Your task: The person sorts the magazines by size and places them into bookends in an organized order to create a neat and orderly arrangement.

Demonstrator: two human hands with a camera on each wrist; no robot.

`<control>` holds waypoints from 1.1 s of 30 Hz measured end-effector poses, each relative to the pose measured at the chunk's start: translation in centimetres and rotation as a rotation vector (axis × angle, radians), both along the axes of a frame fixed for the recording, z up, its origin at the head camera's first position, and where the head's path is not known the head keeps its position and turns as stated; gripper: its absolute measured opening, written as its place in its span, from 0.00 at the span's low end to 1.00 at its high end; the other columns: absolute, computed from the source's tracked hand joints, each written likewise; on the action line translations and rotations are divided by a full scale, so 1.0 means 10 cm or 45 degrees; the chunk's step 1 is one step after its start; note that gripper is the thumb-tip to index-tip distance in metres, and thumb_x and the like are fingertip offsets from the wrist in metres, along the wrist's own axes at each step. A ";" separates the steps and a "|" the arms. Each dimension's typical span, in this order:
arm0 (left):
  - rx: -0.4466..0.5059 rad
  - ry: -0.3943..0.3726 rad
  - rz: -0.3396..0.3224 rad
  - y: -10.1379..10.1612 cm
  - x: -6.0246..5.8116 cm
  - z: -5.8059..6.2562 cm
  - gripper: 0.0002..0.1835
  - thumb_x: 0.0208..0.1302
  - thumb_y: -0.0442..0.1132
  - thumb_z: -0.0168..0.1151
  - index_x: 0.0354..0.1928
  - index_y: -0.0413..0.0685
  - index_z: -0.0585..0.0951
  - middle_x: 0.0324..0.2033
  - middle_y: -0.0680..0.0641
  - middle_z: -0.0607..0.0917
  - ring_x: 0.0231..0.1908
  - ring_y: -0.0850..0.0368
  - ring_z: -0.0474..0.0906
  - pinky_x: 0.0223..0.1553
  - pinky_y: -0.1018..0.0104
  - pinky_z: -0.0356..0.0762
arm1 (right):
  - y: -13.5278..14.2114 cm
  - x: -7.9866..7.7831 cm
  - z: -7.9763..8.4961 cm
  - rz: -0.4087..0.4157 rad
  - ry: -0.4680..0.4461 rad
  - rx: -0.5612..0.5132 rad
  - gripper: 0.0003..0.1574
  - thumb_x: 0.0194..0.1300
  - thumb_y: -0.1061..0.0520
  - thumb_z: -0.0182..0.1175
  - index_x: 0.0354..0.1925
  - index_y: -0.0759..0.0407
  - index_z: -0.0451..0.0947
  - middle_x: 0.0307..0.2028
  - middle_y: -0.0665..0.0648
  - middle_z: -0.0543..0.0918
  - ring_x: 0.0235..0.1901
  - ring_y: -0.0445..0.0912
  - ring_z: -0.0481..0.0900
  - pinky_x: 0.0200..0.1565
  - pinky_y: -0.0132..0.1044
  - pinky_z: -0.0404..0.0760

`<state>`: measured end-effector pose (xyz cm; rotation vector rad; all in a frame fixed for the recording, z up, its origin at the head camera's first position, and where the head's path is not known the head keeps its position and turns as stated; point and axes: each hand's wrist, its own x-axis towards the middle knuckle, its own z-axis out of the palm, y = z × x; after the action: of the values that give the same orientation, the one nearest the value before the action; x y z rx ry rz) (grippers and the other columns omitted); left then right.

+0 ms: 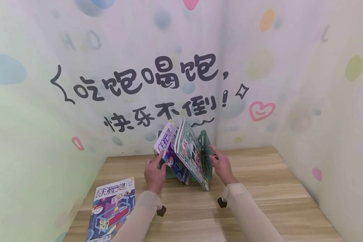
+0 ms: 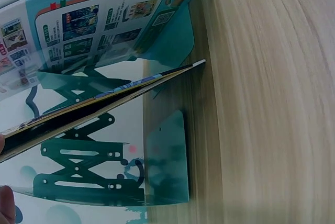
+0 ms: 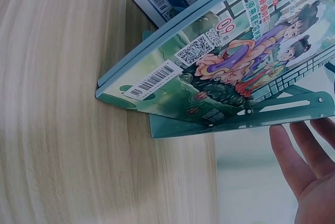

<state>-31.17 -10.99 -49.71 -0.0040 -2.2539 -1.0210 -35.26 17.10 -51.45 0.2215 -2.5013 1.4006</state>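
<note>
A green metal expanding bookend (image 1: 207,148) stands upright on the table, with a crisscross lattice back (image 2: 78,169). Leaning left in it is a green-covered magazine (image 1: 190,148), with another alongside it; their lower corner juts out past the front. To their left tilts a purple-covered magazine (image 1: 173,158), its pages slightly parted in the left wrist view. My left hand (image 1: 155,174) is at the bookend's left end, index fingertip on the purple magazine and thumb apart from the index. Fairly straight fingers of my right hand (image 1: 224,168) touch the outside of the right end plate (image 3: 235,127).
Another purple-covered magazine (image 1: 112,210) lies flat on the wood-grain table (image 1: 248,215), left of my left forearm. Behind the bookend rises a white wall (image 1: 175,37) with black lettering and coloured spots. Side walls (image 1: 326,127) flank the table.
</note>
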 end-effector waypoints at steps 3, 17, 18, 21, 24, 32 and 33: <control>-0.001 0.007 0.007 0.03 -0.01 -0.03 0.33 0.55 0.34 0.72 0.63 0.66 0.77 0.40 0.44 0.77 0.40 0.50 0.74 0.43 0.54 0.79 | 0.01 0.00 -0.01 -0.003 0.011 0.006 0.30 0.74 0.57 0.52 0.71 0.40 0.63 0.58 0.68 0.76 0.48 0.58 0.79 0.38 0.45 0.85; -0.041 0.013 0.041 0.08 -0.09 -0.13 0.34 0.53 0.35 0.73 0.62 0.69 0.77 0.39 0.43 0.78 0.37 0.50 0.74 0.38 0.54 0.79 | -0.01 0.00 -0.01 -0.008 0.021 0.015 0.30 0.74 0.57 0.53 0.70 0.41 0.64 0.60 0.67 0.75 0.49 0.59 0.80 0.41 0.48 0.85; -0.046 0.011 0.042 0.08 -0.09 -0.13 0.34 0.53 0.35 0.73 0.62 0.68 0.77 0.39 0.43 0.77 0.37 0.50 0.74 0.37 0.55 0.79 | -0.01 0.00 -0.01 -0.013 0.023 0.015 0.30 0.74 0.57 0.53 0.70 0.41 0.64 0.60 0.67 0.75 0.49 0.59 0.80 0.42 0.49 0.84; -0.066 0.009 0.051 0.10 -0.10 -0.16 0.34 0.53 0.34 0.74 0.62 0.67 0.77 0.37 0.44 0.76 0.35 0.51 0.74 0.36 0.56 0.79 | -0.01 0.01 -0.01 -0.018 0.014 0.007 0.30 0.74 0.57 0.53 0.70 0.41 0.64 0.61 0.66 0.75 0.49 0.59 0.79 0.42 0.49 0.84; -0.082 0.029 0.052 0.11 -0.09 -0.17 0.33 0.52 0.34 0.74 0.62 0.65 0.78 0.37 0.44 0.76 0.35 0.51 0.74 0.35 0.56 0.79 | 0.00 0.02 -0.01 -0.015 0.002 -0.007 0.30 0.74 0.58 0.53 0.70 0.41 0.64 0.60 0.67 0.75 0.49 0.60 0.79 0.41 0.48 0.85; -0.101 0.097 0.066 0.14 -0.12 -0.19 0.33 0.52 0.33 0.74 0.61 0.64 0.78 0.37 0.44 0.76 0.35 0.50 0.73 0.34 0.56 0.78 | -0.01 0.02 0.00 -0.011 0.031 0.001 0.30 0.73 0.58 0.53 0.70 0.42 0.64 0.59 0.68 0.76 0.48 0.60 0.80 0.41 0.48 0.85; -0.100 0.100 0.070 0.15 -0.13 -0.20 0.33 0.52 0.33 0.74 0.61 0.65 0.78 0.37 0.44 0.77 0.35 0.50 0.74 0.34 0.56 0.79 | -0.01 0.02 0.00 -0.012 0.033 0.003 0.30 0.73 0.58 0.53 0.70 0.42 0.65 0.59 0.68 0.76 0.48 0.60 0.80 0.41 0.48 0.85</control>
<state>-32.46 -9.52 -51.71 -0.0150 -2.2094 -0.8875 -35.06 16.96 -51.42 0.2267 -2.4803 1.3822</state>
